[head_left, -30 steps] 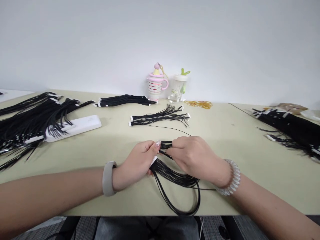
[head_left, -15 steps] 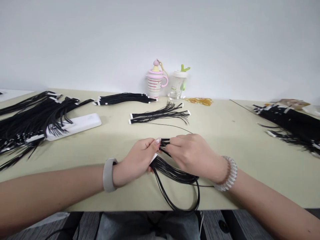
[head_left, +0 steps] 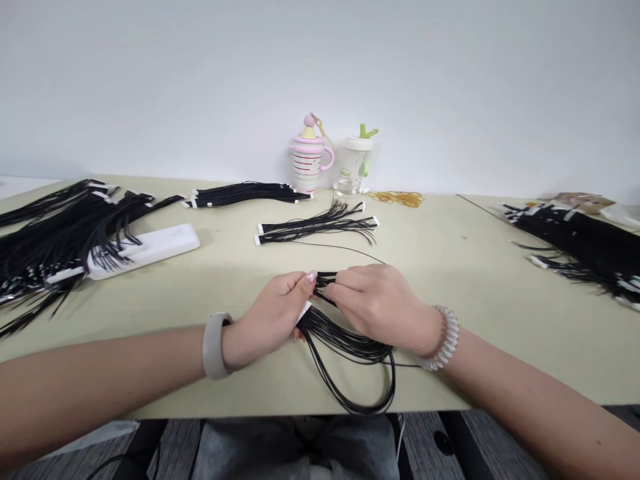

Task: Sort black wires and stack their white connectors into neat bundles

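Close to the table's front edge, my left hand is closed around the end of a bundle of black wires, its thumb on top. A white connector pokes out beneath that thumb. My right hand is closed in a pinch on the same wires just to the right; its fingertips are partly hidden. Below both hands the wires hang in a loop reaching the table edge. Farther back, two short black wire bundles with white connectors and frayed ends lie side by side.
A heap of black cables overlaps a white oblong case at left; another cable heap lies at right. Along the wall stand a pink-lidded mug and a clear cup, near yellow rubber bands and a cable bundle.
The whole view has shifted slightly. My right hand has moved a little left with the wires; both hands keep their grip, and the loop sits slightly higher.
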A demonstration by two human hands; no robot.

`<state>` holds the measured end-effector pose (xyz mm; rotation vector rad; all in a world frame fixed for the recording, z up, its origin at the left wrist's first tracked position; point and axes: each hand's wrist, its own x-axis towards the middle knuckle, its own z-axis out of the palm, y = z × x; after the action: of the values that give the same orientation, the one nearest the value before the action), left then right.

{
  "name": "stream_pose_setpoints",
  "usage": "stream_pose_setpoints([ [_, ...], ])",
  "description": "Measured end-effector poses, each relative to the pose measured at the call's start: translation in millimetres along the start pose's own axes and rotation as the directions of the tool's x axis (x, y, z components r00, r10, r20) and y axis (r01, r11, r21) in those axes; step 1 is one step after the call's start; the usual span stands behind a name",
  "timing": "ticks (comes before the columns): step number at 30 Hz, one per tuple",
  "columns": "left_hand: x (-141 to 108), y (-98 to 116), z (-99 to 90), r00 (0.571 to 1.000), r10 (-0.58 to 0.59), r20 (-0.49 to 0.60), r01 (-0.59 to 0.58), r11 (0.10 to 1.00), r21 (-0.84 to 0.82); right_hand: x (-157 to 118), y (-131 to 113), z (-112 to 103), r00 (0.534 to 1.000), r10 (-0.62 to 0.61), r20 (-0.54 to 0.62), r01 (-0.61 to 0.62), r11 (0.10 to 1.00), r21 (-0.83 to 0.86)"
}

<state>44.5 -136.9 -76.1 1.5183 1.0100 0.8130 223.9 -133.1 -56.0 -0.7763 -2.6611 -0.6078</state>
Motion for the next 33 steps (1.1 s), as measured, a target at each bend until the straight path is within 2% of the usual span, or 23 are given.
stream_pose_setpoints([
  [6, 0.6, 1.7, 0.9, 0.999, -0.033, 0.002, 0.033, 0.999, -0.037, 0.1, 2.8, -2.7, 0.997, -0.082, 0.004, 0.082, 0.996, -0.038],
  [12, 1.7, 1.6, 1.0, 0.998, -0.064, -0.027, 0.064, 0.998, -0.023, -1.5, 2.6, -3.4, 0.995, -0.102, 0.011, 0.103, 0.994, -0.039],
  [16, 1.4, 1.5, 0.6, 1.0, -0.022, -0.02, 0.022, 0.999, 0.032, -0.4, 0.8, -4.3, 0.992, -0.123, -0.04, 0.12, 0.991, -0.062],
  [23, 0.5, 2.1, -1.3, 0.999, 0.047, -0.004, -0.046, 0.991, 0.127, 3.0, 0.7, -0.5, 0.985, -0.167, -0.044, 0.162, 0.982, -0.097],
  [29, 0.8, 3.4, -0.2, 1.0, -0.013, 0.0, 0.013, 0.999, 0.053, 2.0, 5.7, 6.1, 0.993, -0.11, -0.031, 0.108, 0.993, -0.051],
  [33, 3.3, 2.9, 3.0, 0.997, -0.063, -0.037, 0.059, 0.993, -0.101, -0.1, 17.5, -4.2, 0.997, 0.073, 0.007, -0.073, 0.992, 0.107],
])
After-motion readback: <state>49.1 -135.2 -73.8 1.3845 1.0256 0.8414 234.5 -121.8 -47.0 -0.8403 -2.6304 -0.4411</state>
